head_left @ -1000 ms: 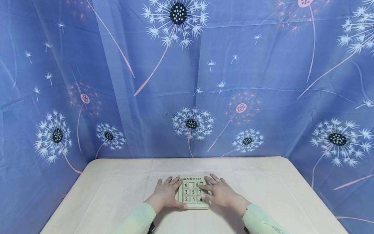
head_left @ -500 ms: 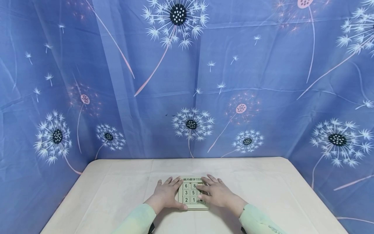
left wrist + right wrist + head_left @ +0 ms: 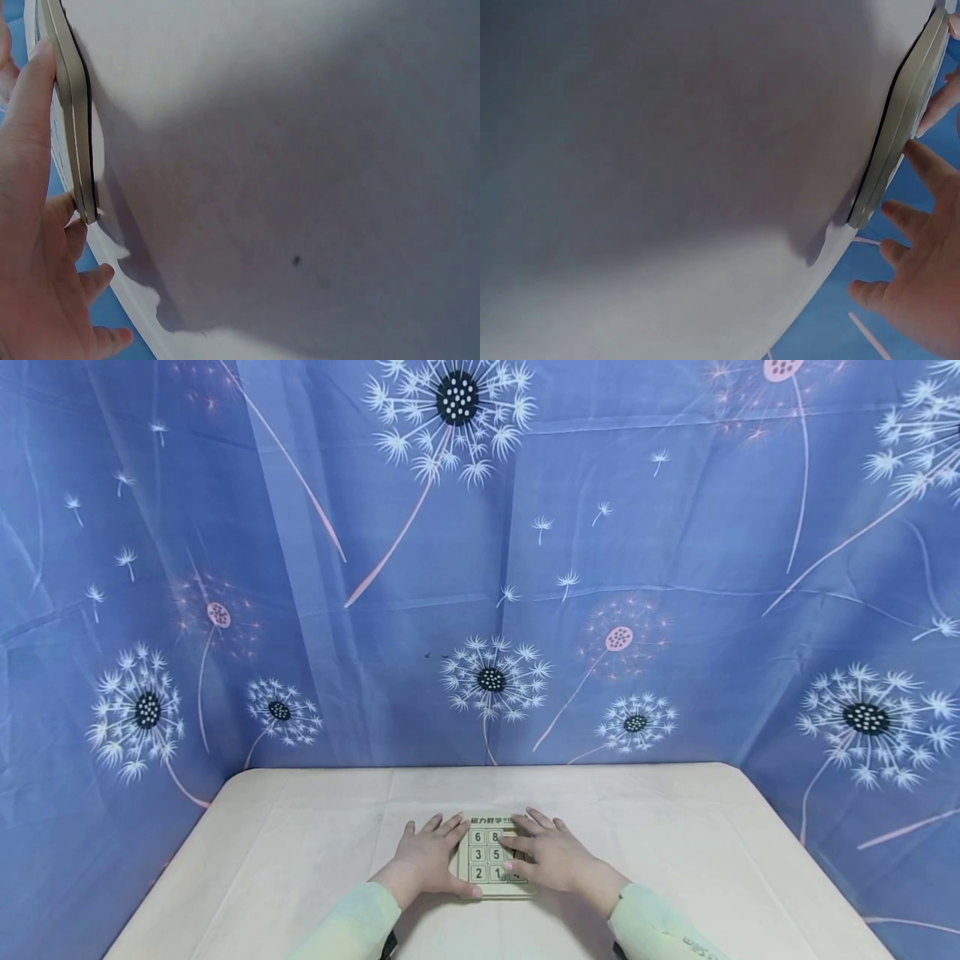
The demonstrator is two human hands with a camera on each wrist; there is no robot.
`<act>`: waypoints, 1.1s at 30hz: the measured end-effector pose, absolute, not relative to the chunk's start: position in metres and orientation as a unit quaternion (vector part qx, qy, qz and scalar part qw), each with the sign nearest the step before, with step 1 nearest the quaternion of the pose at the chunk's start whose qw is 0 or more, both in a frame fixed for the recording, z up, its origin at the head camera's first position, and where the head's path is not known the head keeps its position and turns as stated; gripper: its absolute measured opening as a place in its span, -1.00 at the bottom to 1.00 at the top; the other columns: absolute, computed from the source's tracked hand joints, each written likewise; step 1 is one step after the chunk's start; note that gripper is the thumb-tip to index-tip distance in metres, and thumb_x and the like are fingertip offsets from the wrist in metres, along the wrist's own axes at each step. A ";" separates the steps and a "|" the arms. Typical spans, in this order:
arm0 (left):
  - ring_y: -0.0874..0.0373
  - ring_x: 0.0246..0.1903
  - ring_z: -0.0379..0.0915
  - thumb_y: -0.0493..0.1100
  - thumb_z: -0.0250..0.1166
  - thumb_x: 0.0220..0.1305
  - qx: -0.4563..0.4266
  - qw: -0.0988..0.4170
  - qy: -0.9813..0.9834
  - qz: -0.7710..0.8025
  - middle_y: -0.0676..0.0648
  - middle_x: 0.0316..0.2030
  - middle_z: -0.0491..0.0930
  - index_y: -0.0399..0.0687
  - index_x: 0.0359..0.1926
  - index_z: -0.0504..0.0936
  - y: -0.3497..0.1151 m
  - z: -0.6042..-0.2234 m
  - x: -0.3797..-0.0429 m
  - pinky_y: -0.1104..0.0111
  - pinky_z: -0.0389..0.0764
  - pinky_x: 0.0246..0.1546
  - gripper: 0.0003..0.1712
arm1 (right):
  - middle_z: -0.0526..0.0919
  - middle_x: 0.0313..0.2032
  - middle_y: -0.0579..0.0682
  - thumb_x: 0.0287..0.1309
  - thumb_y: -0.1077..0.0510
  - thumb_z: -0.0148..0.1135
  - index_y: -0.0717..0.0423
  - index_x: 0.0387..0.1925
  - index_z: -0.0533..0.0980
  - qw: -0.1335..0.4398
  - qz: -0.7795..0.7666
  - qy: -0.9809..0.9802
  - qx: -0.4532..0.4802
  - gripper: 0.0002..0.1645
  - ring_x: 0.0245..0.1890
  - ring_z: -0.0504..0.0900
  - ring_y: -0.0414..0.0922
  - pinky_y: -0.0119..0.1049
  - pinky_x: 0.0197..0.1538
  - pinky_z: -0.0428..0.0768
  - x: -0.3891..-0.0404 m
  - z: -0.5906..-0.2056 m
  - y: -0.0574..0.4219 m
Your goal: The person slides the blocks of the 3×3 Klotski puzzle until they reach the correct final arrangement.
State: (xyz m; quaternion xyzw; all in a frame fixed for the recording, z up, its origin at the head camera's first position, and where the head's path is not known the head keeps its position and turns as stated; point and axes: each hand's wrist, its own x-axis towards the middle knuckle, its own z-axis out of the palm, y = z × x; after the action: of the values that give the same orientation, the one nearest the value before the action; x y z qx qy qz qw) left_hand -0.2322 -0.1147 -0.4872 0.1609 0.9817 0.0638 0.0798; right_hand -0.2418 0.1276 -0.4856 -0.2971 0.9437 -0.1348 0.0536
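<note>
Both your left hand (image 3: 429, 858) and right hand (image 3: 558, 858) lie unclenched, fingers extended: brace the number board (image 3: 498, 890) with the former, slide the 8 tile (image 3: 494, 837) flat with the latter.

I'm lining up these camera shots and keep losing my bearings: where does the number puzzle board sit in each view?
Head: the number puzzle board is at the lower centre, numbers facing up.
Left wrist: edge-on at the upper left.
Right wrist: edge-on at the upper right.
Shared landmark: the blue cloth, visible in all three.
</note>
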 end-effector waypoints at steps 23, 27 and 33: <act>-0.17 0.53 0.21 0.59 0.46 -0.16 0.158 0.080 0.981 0.076 0.00 0.56 0.28 0.07 0.54 0.31 -0.115 -0.487 -0.231 -0.31 0.20 0.50 0.31 | 0.36 0.47 0.29 0.39 -0.34 0.08 -0.02 0.38 0.48 0.048 -0.140 0.940 -0.306 -0.27 0.52 0.23 0.40 0.57 0.39 0.23 -0.214 -0.476 0.155; -0.16 0.54 0.20 0.60 0.46 -0.17 0.155 0.081 0.982 0.078 0.01 0.56 0.28 0.07 0.53 0.31 -0.115 -0.488 -0.231 -0.31 0.19 0.51 0.31 | 0.38 0.47 0.27 0.38 -0.36 0.09 -0.04 0.36 0.50 0.045 -0.133 0.941 -0.307 -0.27 0.51 0.23 0.39 0.57 0.39 0.24 -0.211 -0.479 0.157; -0.16 0.54 0.20 0.60 0.46 -0.17 0.153 0.082 0.982 0.077 0.01 0.56 0.28 0.07 0.53 0.32 -0.115 -0.488 -0.232 -0.31 0.19 0.51 0.31 | 0.39 0.46 0.26 0.37 -0.36 0.10 -0.03 0.35 0.51 0.043 -0.134 0.942 -0.306 -0.27 0.51 0.24 0.39 0.56 0.39 0.25 -0.210 -0.481 0.157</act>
State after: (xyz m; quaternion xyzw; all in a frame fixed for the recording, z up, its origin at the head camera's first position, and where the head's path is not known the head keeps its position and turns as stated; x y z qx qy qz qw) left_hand -0.2318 -0.1145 -0.4885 0.1531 0.9818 0.0766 0.0818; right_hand -0.2096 0.1571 -0.4815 -0.3063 0.9415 -0.1336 0.0429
